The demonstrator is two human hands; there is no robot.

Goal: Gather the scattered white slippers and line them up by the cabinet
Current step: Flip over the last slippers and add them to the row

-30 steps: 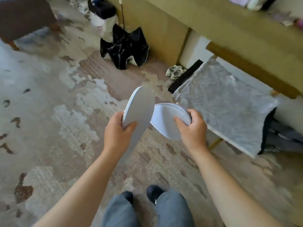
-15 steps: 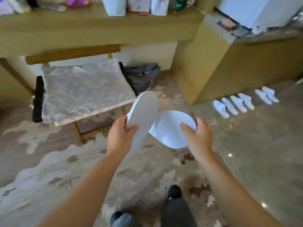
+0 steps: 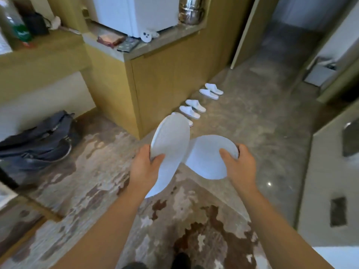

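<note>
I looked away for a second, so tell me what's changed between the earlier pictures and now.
The view has swung from the chair and black bag round to the wooden cabinet, and the row of white slippers on the floor beside it now lies nearer, straight ahead. Nothing was picked up or let go. The left hand still grips one white slipper and the right hand the other slipper, held much as before.

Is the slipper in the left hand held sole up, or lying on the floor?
Held sole up: the left hand grips the slipper above the floor, flat sole showing.

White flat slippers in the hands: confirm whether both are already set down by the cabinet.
No: the left hand and right hand each hold one above the floor.
</note>
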